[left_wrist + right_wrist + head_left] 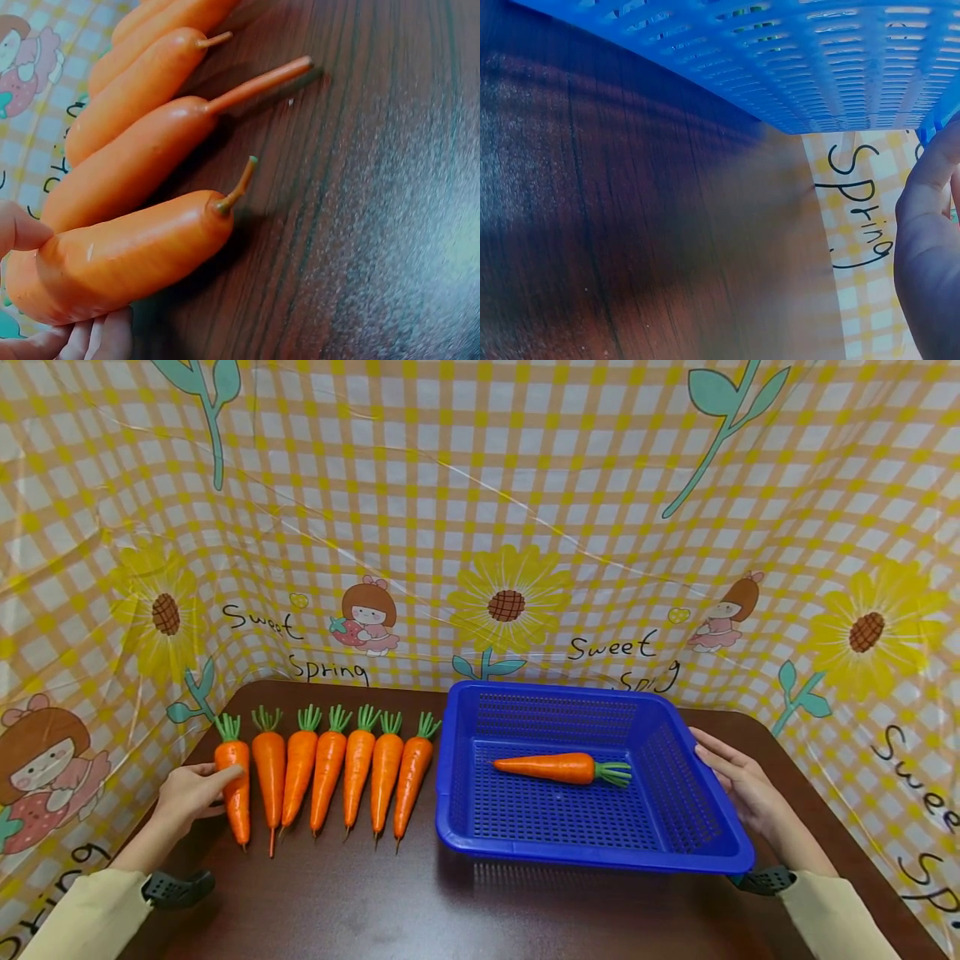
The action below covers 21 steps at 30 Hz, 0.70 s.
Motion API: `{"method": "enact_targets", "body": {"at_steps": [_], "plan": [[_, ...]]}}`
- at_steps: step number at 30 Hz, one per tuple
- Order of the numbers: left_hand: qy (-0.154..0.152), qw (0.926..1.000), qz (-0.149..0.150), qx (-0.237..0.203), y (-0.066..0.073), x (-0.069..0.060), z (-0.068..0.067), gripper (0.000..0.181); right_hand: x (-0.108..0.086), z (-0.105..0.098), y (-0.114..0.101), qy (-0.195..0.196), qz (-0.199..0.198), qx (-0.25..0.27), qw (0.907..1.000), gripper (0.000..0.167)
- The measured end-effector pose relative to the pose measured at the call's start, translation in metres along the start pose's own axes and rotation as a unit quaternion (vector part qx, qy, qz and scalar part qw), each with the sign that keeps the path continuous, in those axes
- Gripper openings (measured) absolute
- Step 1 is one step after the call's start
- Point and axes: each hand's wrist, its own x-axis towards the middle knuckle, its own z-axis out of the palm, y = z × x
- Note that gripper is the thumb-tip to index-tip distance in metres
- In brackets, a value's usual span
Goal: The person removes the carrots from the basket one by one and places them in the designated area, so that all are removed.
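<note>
In the head view my left hand (193, 793) is at the left end of a row of carrots. Its thumb and fingers grip the leftmost carrot (236, 793), which has its green top pointing away and its tip toward me. The left wrist view shows the thumb above this carrot (127, 259) and fingertips beneath it. A blue plastic basket (600, 858) stands right of the row, with one carrot (551, 767) lying crosswise inside. My right hand (750, 789) is at the basket's right side, its extended fingers touching the outside near the rim.
Several more carrots, including one beside the held one (268, 768), lie side by side on the dark brown table (337, 910). A checked cloth (420, 510) with sunflowers and printed figures rises behind the table and along both sides.
</note>
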Motion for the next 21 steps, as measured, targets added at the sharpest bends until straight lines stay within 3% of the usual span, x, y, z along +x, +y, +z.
{"method": "enact_targets", "body": {"at_steps": [7, 21], "plan": [[0.000, 0.9999, 0.012, 0.001, -0.0020, 0.0033, 0.0020, 0.075, -0.0009, 0.0015, -0.0004, 0.000, -0.002, 0.004, 1.0000, 0.043], [-0.010, 0.9998, 0.006, 0.019, 0.0049, 0.0067, 0.0018, 0.085, -0.0013, 0.0014, -0.0001, -0.003, -0.007, 0.008, 0.9999, 0.044]]}}
